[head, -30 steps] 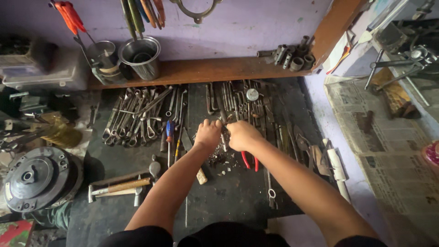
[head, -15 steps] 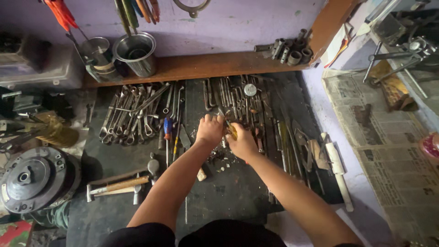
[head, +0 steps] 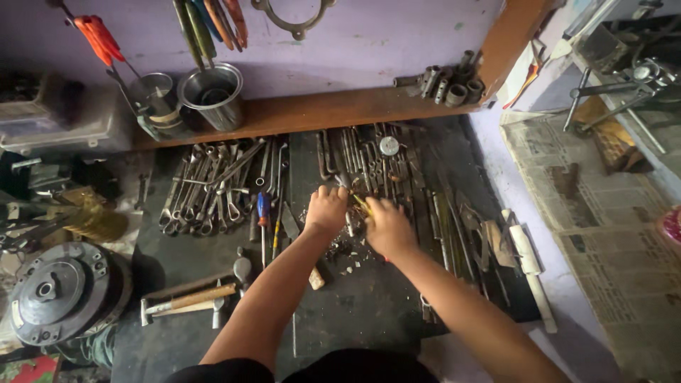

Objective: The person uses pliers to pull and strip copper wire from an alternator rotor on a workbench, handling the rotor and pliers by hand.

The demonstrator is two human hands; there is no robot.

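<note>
My left hand (head: pixel 326 210) and my right hand (head: pixel 386 225) are close together over the middle of a dark mat (head: pixel 369 312) covered with tools. Both have curled fingers on small things among the scattered bits there. A thin yellowish tool (head: pixel 360 204) pokes out between the two hands; my right hand seems to grip it. What my left hand grips is hidden under its fingers. A blue-handled screwdriver (head: pixel 262 213) lies just left of my left hand. Rows of wrenches (head: pixel 206 195) lie further left.
A wooden ledge (head: pixel 312 110) at the back carries metal cups (head: pixel 211 96) and sockets (head: pixel 447 85). Hammers (head: pixel 191 301) lie at front left beside a round metal clutch part (head: pixel 60 291). Long files and bars (head: pixel 454 227) lie right. Newspaper (head: pixel 603 227) covers the floor right.
Both hands have stayed together over the same spot, working at small parts. The view has shifted slightly, so the hands sit a little lower in the frame.
</note>
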